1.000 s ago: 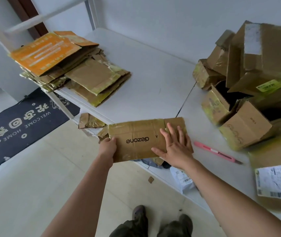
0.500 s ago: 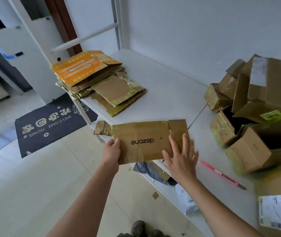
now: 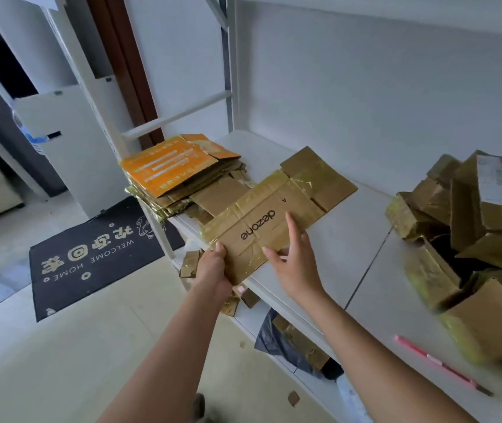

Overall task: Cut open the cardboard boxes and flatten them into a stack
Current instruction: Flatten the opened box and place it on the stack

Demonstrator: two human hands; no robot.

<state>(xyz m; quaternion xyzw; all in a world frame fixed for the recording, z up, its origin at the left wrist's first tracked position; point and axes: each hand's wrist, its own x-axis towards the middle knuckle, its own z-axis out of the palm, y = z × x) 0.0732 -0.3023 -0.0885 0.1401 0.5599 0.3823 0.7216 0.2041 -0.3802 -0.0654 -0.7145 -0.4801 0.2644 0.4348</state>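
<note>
A person stands at a white shelf (image 3: 350, 239) with both arms stretched out. The left hand (image 3: 213, 270) grips the near corner of a flattened cardboard box (image 3: 274, 215), with its fingers curled around the edge. The right hand (image 3: 295, 264) lies on top of the same box with its fingers straight and spread, so it is not closed around anything. The box is flat and brown, with shiny tape on it and the word "dezone" printed on top. It sits tilted across the front of the shelf, and its near end sticks out past the shelf edge. Its far left side lies just beside, and maybe partly over, a stack of flat boxes (image 3: 182, 178) at the left end of the shelf. The top piece of that stack is orange. On the right end of the shelf is a pile of brown boxes (image 3: 472, 239) that are not flat, and some of them are open. A pink cutter (image 3: 439, 363) lies on the shelf close to that pile, well apart from both hands. On the floor to the left lies a dark doormat (image 3: 97, 254) with white words. Small cardboard scraps (image 3: 293, 398) lie on the floor under the shelf.
</note>
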